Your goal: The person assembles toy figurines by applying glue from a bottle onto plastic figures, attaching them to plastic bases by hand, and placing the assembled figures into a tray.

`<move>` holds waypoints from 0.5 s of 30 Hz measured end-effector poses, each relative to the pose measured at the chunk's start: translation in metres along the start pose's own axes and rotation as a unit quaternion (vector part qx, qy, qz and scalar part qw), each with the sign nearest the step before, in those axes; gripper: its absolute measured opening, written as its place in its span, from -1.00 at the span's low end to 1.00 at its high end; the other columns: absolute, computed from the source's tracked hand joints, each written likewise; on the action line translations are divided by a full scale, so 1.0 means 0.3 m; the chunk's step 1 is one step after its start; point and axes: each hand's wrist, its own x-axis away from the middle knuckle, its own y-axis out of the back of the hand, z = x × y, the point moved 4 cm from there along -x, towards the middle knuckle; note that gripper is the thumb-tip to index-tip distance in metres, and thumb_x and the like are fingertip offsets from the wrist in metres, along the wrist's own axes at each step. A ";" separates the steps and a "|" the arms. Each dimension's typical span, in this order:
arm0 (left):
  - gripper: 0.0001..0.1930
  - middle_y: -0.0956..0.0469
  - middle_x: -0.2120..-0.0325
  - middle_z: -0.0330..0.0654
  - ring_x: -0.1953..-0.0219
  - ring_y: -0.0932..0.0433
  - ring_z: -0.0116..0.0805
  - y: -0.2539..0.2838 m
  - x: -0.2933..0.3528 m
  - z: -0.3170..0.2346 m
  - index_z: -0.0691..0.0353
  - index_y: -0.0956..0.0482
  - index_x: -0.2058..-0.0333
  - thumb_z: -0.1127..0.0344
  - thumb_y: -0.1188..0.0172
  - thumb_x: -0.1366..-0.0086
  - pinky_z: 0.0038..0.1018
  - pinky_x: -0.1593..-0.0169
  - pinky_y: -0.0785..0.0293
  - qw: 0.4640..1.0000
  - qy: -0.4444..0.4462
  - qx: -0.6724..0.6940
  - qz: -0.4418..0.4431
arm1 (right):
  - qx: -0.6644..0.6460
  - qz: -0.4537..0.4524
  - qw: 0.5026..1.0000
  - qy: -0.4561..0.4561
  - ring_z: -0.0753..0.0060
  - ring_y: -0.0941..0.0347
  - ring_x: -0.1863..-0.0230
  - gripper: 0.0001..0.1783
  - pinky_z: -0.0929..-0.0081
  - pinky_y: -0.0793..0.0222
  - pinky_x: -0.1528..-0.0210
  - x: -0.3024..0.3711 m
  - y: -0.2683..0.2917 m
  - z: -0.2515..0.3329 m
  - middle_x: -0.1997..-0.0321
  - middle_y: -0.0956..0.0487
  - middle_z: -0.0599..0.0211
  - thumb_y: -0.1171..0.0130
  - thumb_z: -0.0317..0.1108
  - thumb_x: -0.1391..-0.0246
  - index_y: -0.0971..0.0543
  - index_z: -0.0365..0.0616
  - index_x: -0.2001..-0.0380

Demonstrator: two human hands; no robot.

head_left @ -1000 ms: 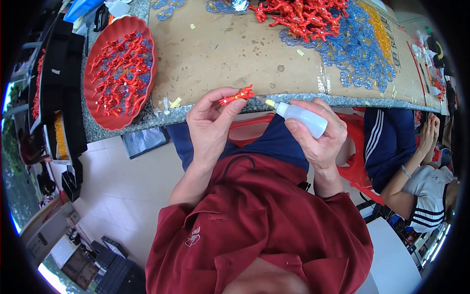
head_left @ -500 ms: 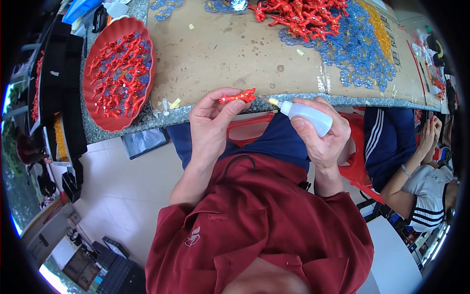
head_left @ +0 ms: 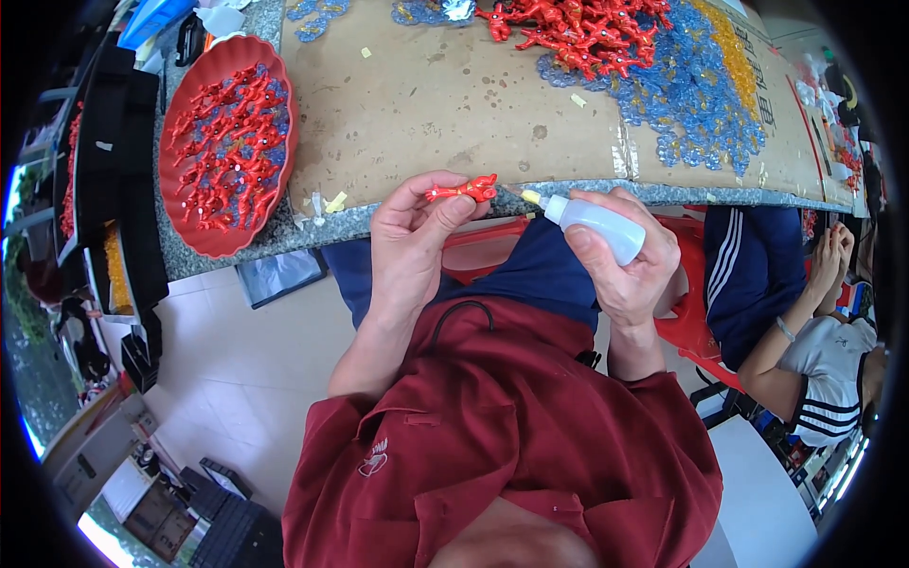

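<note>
Between thumb and fingers, my left hand (head_left: pixel 415 232) pinches a small red figurine (head_left: pixel 481 188) with yellow details, held level just off the table's front edge. My right hand (head_left: pixel 636 263) is wrapped round a whitish squeeze bottle (head_left: pixel 604 230). The bottle's thin nozzle, yellow at its base, points left toward the figurine; whether the tip touches it is too small to tell. On the left of the table, a scalloped red tray (head_left: pixel 176 185) holds many similar red figurines (head_left: pixel 227 156) over clear bluish pieces.
Brown cardboard (head_left: pixel 407 104) covers the granite-patterned table. At its far side lie a heap of red figurines (head_left: pixel 587 38), clear blue pieces (head_left: pixel 701 114) and yellow pieces (head_left: pixel 734 57). Another person (head_left: pixel 805 350) sits at my right. Black shelving (head_left: pixel 123 142) stands at far left.
The figurine has turned slightly in my left fingers. My left hand and the bottle in my right hand have shifted very slightly to the right.
</note>
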 end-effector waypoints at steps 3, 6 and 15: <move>-0.79 -0.54 0.32 -0.10 0.27 -0.54 -0.41 0.006 0.003 -0.008 0.37 -0.47 0.23 0.58 -0.14 -0.11 -0.57 0.17 -0.48 0.998 -0.038 -0.054 -0.024 | 0.010 0.003 1.000 0.011 0.47 -0.39 0.59 -0.69 0.60 -0.27 0.56 -0.001 0.002 0.011 0.51 -0.56 0.21 -0.35 -0.42 0.28 -0.56 -0.30 0.38; -0.79 -0.53 0.32 -0.04 0.29 -0.55 -0.32 0.001 0.006 -0.017 0.37 -0.46 0.23 0.56 -0.15 -0.11 -0.48 0.15 -0.49 0.990 -0.093 -0.109 -0.020 | 0.009 0.009 1.000 0.006 0.46 -0.39 0.60 -0.70 0.60 -0.27 0.56 0.001 -0.004 0.007 0.52 -0.56 0.22 -0.35 -0.42 0.28 -0.56 -0.30 0.39; -0.74 -0.54 0.31 -0.11 0.25 -0.53 -0.44 0.007 0.004 -0.018 0.37 -0.45 0.18 0.57 -0.15 -0.11 -0.60 0.17 -0.45 0.995 -0.055 -0.078 -0.018 | -0.027 0.010 0.999 -0.016 0.51 -0.42 0.49 -0.67 0.64 -0.30 0.46 0.003 -0.001 -0.017 0.39 -0.57 0.21 -0.33 -0.46 0.24 -0.54 -0.31 0.31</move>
